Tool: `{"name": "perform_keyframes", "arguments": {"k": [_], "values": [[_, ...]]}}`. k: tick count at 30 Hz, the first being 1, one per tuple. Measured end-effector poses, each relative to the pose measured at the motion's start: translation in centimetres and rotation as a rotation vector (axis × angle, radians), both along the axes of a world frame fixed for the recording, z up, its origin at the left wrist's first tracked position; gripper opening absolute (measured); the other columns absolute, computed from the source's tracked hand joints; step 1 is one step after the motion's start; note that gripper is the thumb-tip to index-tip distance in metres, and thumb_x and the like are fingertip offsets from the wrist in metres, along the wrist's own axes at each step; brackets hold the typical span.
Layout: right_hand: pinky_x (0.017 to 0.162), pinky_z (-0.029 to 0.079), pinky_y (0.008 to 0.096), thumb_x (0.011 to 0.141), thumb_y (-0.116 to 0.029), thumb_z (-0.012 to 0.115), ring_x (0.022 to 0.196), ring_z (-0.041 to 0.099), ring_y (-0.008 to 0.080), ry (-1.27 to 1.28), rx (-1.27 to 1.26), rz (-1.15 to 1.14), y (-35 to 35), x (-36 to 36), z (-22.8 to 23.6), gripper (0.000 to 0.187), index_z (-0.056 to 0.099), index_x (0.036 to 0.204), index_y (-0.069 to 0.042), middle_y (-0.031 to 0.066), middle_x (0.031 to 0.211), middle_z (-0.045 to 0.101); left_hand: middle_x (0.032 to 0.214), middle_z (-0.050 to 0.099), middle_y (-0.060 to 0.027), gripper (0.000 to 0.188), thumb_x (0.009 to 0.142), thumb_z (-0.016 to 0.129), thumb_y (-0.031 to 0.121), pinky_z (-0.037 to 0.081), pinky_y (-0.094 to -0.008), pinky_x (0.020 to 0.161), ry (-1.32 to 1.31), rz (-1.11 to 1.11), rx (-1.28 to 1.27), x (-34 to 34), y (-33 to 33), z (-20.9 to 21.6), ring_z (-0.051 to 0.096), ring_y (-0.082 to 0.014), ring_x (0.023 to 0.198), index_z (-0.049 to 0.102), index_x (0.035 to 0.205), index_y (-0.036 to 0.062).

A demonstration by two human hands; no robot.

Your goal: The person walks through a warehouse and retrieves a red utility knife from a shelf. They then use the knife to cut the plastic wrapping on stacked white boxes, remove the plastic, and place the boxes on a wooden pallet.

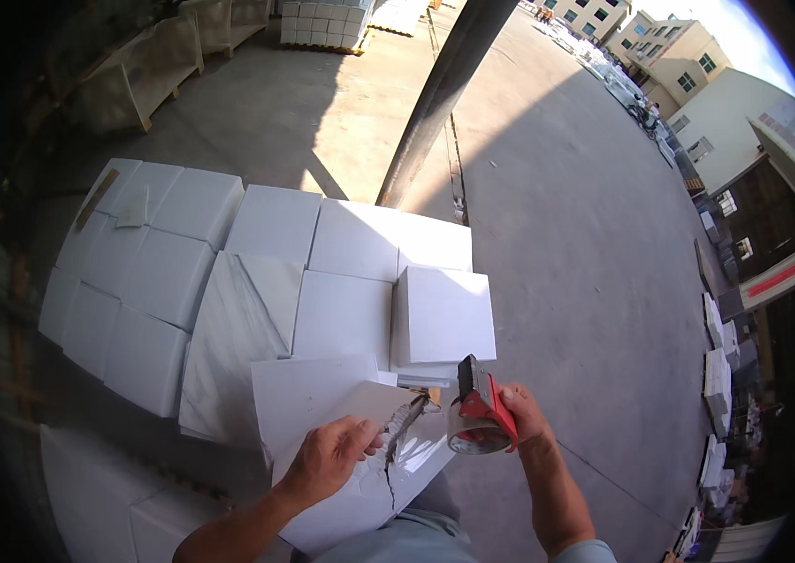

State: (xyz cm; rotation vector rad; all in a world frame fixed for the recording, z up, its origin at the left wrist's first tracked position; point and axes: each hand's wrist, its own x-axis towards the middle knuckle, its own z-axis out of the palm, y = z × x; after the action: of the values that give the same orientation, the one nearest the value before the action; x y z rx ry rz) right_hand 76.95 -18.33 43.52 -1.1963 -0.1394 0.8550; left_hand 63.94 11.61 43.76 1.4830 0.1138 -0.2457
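My right hand (526, 413) grips a red and black tape dispenser (494, 405) with a roll of clear tape in it, held above the near right part of the stack. My left hand (330, 457) is closed, thumb against curled fingers, at the edge of a torn, ragged gap in a white sheet-like wrapping (355, 483). What the left fingertips pinch, if anything, is too small to make out. A loose white flat panel (308, 394) lies just beyond the left hand. Behind the dispenser, a white box (447, 316) sits higher than its neighbours.
White boxes (271, 220) stand in rows ahead and to the left, with a grey-veined marble slab (229, 352) among them. A dark metal post (440, 108) rises behind the stack. Concrete floor (585, 281) stretches right. More slabs (717, 385) line the far right; wooden crates (139, 75) stand far left.
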Motion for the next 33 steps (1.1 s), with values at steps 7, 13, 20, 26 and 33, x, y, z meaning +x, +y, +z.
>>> {"name": "perform_keyframes", "arguments": {"k": [7,13,20,26,33], "values": [[0.053,0.041,0.0254,0.090,-0.044,0.068,0.060,0.051,0.0066,-0.267,-0.375,0.215,1.6,-4.0,5.0,0.046,0.069,0.083,0.001,-0.0007,0.066,0.059,0.075,0.062,-0.0068,0.058,0.103,0.037,0.050,0.048,-0.0238,0.049,0.261,-0.271,-0.474,1.4,-0.6,2.4,0.060,-0.0120,0.060,0.062,0.100,-0.0032],[0.048,0.037,0.0283,0.089,-0.043,0.068,0.054,0.046,0.0079,-0.412,-0.476,0.394,3.0,-4.5,6.9,0.047,0.064,0.072,0.001,-0.0003,0.057,0.051,0.073,0.061,-0.0052,0.032,0.103,0.045,0.027,0.045,-0.0230,0.047,0.239,-0.284,-0.415,0.0,-0.9,1.9,0.060,-0.0102,0.059,0.060,0.097,-0.0011],[0.046,0.036,0.0291,0.089,-0.045,0.068,0.050,0.044,0.0089,-0.400,-0.444,0.385,3.8,-5.6,6.7,0.049,0.064,0.072,0.001,0.0006,0.053,0.048,0.074,0.063,-0.0074,0.044,0.106,0.036,0.036,0.046,-0.0247,0.049,0.238,-0.233,-0.456,-0.9,-0.2,1.3,0.061,-0.0126,0.060,0.060,0.099,-0.0001],[0.050,0.043,0.0282,0.090,-0.049,0.067,0.055,0.052,0.0082,-0.416,-0.499,0.425,2.8,-6.5,5.6,0.050,0.067,0.078,0.000,0.0001,0.057,0.053,0.064,0.058,-0.0031,0.035,0.103,0.048,0.030,0.041,-0.0237,0.046,0.250,-0.245,-0.439,-1.3,-0.7,0.1,0.054,-0.0107,0.053,0.061,0.089,0.0013],[0.054,0.044,0.0252,0.084,-0.045,0.075,0.062,0.055,0.0081,-0.176,-0.515,0.141,4.4,-8.3,7.6,0.047,0.069,0.093,0.001,0.0001,0.069,0.062,0.063,0.053,0.0003,0.025,0.101,0.054,0.020,0.037,-0.0255,0.048,0.019,-0.193,-0.023,1.4,0.6,1.9,0.045,-0.0061,0.054,0.063,0.088,-0.0004]]}}
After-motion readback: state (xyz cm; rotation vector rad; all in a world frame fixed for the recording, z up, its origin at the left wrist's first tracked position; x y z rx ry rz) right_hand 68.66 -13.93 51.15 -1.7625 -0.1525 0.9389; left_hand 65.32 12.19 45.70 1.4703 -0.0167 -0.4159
